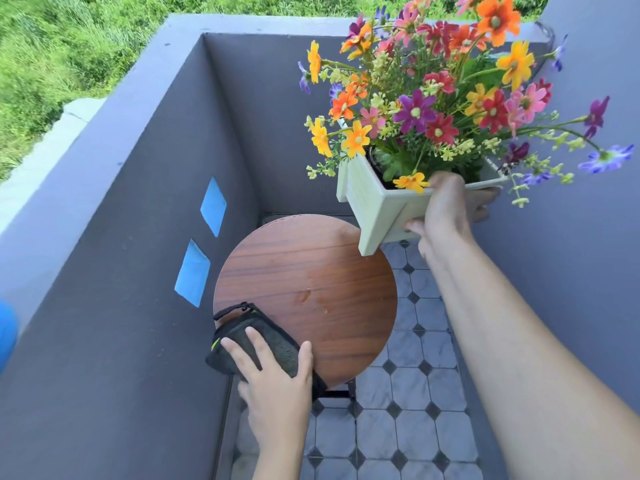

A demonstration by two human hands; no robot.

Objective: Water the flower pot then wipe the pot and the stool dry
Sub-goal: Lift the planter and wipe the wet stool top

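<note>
Pot [375, 209]: pale, square, with corner legs. It is held in the air above the far right edge of the stool [311, 271] and does not touch it. It is tilted. The mouth faces up, and the base-to-rim axis leans away from the person and to the right. One lower corner leg hangs lowest, over the stool rim.

Flowers [433, 105]: orange, red, pink, purple and yellow. They fan up and to the right from the mouth.

Right hand [446, 209]: clamped on the pot's near right side. The thumb is at the rim and the fingers [415, 227] curl round the lower wall. The other fingers show behind the pot.

Stool: round brown wood-grain top, grain running left to right. A few wet spots [306, 296] sit near the middle of the top.

Cloth [273, 337]: dark, with a black loop and lime trim. It lies on the near left edge of the top and overhangs it. Its long axis is diagonal, with the loop end far left and the other end near right.

Left hand [277, 379]: flat on the cloth. The fingers are straight and spread, pointing away and to the left, with the thumb out to the right. It presses the cloth and does not grip it.

Surroundings: grey wall [121, 237] on the left carrying two blue patches [213, 206]. Pale tiles [415, 375] with dark diamonds lie below, and grass [69, 46] lies beyond the wall.
</note>
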